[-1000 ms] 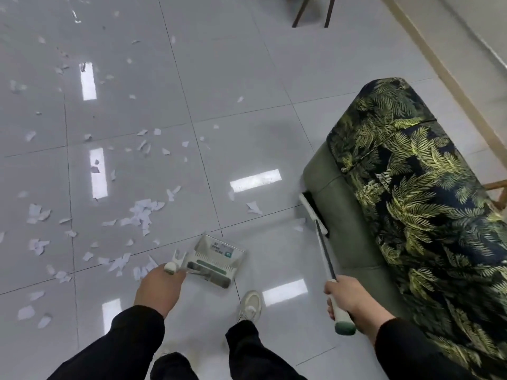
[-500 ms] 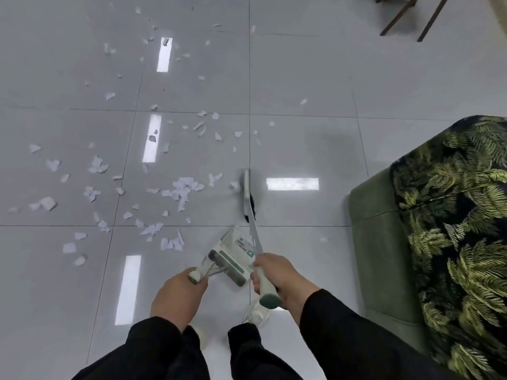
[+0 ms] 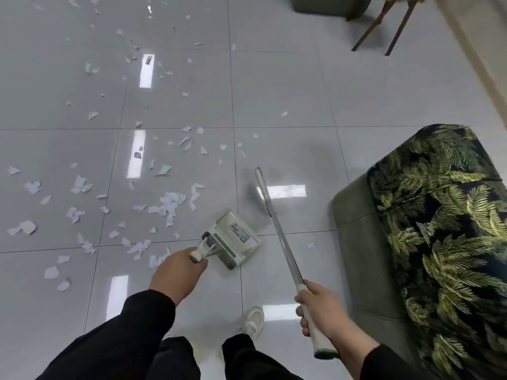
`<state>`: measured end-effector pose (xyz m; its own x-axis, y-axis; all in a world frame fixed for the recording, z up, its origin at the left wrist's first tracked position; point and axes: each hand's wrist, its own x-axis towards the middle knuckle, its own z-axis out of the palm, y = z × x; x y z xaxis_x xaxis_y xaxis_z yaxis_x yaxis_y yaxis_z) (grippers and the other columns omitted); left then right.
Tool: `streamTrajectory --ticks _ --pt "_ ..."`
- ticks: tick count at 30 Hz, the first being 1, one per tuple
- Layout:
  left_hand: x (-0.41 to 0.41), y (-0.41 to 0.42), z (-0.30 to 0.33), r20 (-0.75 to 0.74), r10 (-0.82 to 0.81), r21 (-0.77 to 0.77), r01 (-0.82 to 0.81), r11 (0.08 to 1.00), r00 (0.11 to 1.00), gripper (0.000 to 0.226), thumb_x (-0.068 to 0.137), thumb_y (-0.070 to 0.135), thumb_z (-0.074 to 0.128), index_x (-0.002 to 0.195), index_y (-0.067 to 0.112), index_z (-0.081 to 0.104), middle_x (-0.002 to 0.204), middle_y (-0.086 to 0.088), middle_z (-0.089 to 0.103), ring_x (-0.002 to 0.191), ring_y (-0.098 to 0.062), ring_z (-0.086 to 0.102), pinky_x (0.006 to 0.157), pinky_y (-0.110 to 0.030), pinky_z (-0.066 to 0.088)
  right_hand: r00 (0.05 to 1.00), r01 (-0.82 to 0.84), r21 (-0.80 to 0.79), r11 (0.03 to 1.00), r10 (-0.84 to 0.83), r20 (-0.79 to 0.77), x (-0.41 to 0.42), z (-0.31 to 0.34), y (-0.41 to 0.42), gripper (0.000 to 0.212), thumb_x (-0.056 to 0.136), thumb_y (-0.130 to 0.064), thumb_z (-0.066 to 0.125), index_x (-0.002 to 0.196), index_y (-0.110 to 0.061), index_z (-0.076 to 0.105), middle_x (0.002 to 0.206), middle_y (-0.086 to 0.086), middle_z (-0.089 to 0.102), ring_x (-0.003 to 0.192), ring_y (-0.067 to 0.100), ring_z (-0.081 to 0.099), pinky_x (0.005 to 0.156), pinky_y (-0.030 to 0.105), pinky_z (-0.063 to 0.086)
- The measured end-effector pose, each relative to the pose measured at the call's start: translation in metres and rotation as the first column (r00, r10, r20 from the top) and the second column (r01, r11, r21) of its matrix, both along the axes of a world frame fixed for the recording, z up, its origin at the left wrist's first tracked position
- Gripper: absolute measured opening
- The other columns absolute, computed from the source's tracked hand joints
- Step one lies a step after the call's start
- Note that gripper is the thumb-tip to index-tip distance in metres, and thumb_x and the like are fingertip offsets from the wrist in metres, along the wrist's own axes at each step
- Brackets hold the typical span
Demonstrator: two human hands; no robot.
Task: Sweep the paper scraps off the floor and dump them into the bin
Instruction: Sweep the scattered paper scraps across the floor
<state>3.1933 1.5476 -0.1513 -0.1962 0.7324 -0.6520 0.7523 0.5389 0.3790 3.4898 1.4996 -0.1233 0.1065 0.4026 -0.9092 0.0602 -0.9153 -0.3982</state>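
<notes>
Loads of paper scraps (image 3: 168,205) are on the tiled floor (image 3: 288,91) in the head view, mostly left of and beyond the dustpan (image 3: 233,239), with strays way up top. Left hand (image 3: 175,272) is wrapped round the dustpan handle, right hand (image 3: 325,311) clenched round the broom (image 3: 274,229) grip, broom head off to the right by the green sofa (image 3: 359,242). No bin in sight. My guess at what goes wrong: a fast swipe on that glossy tile flicks the light bits past the pan, or one scrap (image 3: 311,245) near the sofa gets shoved underneath. Tilting the pan could also spill it.
</notes>
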Motion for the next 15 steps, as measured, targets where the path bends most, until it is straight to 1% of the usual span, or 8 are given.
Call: streamTrajectory --ticks 1,3,4,6,9,12,13,15 --pt "-0.003 0.006 0.001 -0.005 0.009 0.007 -0.009 1.0 1.0 0.018 0.093 0.037 0.058 0.082 0.025 0.063 0.072 -0.001 0.066 0.071 -0.023 0.062 0.062 -0.031 0.045 1.0 -0.009 -0.005 1.0 0.009 0.027 0.009 -0.002 -0.008 0.012 0.089 -0.001 0.048 0.083 -0.009 0.054 0.061 0.012 0.045 0.042 0.019 0.038 0.045 0.023 0.036" --pt "0.005 0.021 -0.006 -0.007 -0.037 0.014 0.037 0.999 0.999 0.02 0.093 0.037 0.059 0.077 0.024 0.061 0.072 -0.001 0.065 0.07 -0.022 0.062 0.06 -0.031 0.044 0.993 0.047 -0.007 0.999 -0.046 0.105 0.033 -0.003 -0.03 0.011 0.088 -0.001 0.048 0.083 -0.008 0.054 0.06 0.013 0.047 0.043 0.02 0.041 0.045 0.025 0.037" --pt "0.003 0.027 -0.003 -0.023 -0.032 0.02 0.032 0.999 0.999 0.021 0.093 0.036 0.06 0.076 0.025 0.06 0.072 -0.001 0.065 0.07 -0.022 0.061 0.058 -0.03 0.042 0.991 0.056 -0.02 0.998 -0.053 0.122 0.037 -0.003 -0.033 0.01 0.089 -0.001 0.048 0.083 -0.007 0.054 0.059 0.013 0.047 0.043 0.02 0.042 0.045 0.025 0.038" --pt "0.008 0.038 -0.011 -0.029 -0.075 0.014 0.075 0.997 0.997 0.024 0.093 0.035 0.06 0.071 0.024 0.057 0.071 -0.001 0.064 0.068 -0.022 0.059 0.056 -0.03 0.039 0.976 0.149 -0.051 0.988 -0.139 0.166 0.048 -0.01 -0.046 0.009 0.091 0.0 0.047 0.086 -0.006 0.052 0.06 0.014 0.047 0.042 0.019 0.042 0.044 0.024 0.038" --pt "0.004 0.042 -0.025 -0.048 -0.126 -0.031 0.125 0.992 0.991 0.024 0.094 0.035 0.059 0.072 0.024 0.058 0.072 -0.002 0.065 0.068 -0.022 0.06 0.057 -0.031 0.041 0.96 0.247 -0.106 0.963 -0.228 0.162 0.04 -0.026 -0.049 0.007 0.093 0.0 0.046 0.092 -0.002 0.053 0.063 0.015 0.049 0.042 0.02 0.044 0.043 0.024 0.04" --pt "-0.009 0.038 -0.04 -0.045 -0.151 -0.067 0.148 0.987 0.987 0.021 0.095 0.035 0.059 0.077 0.023 0.061 0.074 -0.002 0.066 0.072 -0.022 0.062 0.064 -0.033 0.048 0.946 0.322 -0.136 0.937 -0.31 0.098 -0.001 -0.046 -0.039 0.006 0.094 0.001 0.046 0.095 -0.001 0.051 0.063 0.013 0.048 0.044 0.021 0.046 0.044 0.026 0.042" --pt "-0.009 0.037 -0.039 -0.046 -0.14 -0.047 0.138 0.989 0.989 0.023 0.095 0.035 0.059 0.077 0.021 0.061 0.073 -0.002 0.065 0.072 -0.021 0.061 0.064 -0.034 0.048 0.943 0.333 -0.129 0.934 -0.327 0.067 -0.014 -0.049 -0.033 0.006 0.094 0.001 0.046 0.096 -0.001 0.051 0.064 0.013 0.048 0.045 0.022 0.046 0.044 0.027 0.042" --pt "-0.024 0.031 -0.041 -0.044 -0.124 -0.064 0.121 0.991 0.991 0.026 0.095 0.035 0.057 0.075 0.017 0.06 0.071 -0.002 0.064 0.069 -0.02 0.059 0.061 -0.033 0.044 0.938 0.344 -0.143 0.928 -0.345 0.022 -0.06 -0.054 -0.021 0.006 0.095 0.0 0.046 0.097 -0.001 0.051 0.069 0.014 0.049 0.045 0.022 0.047 0.045 0.027 0.044"
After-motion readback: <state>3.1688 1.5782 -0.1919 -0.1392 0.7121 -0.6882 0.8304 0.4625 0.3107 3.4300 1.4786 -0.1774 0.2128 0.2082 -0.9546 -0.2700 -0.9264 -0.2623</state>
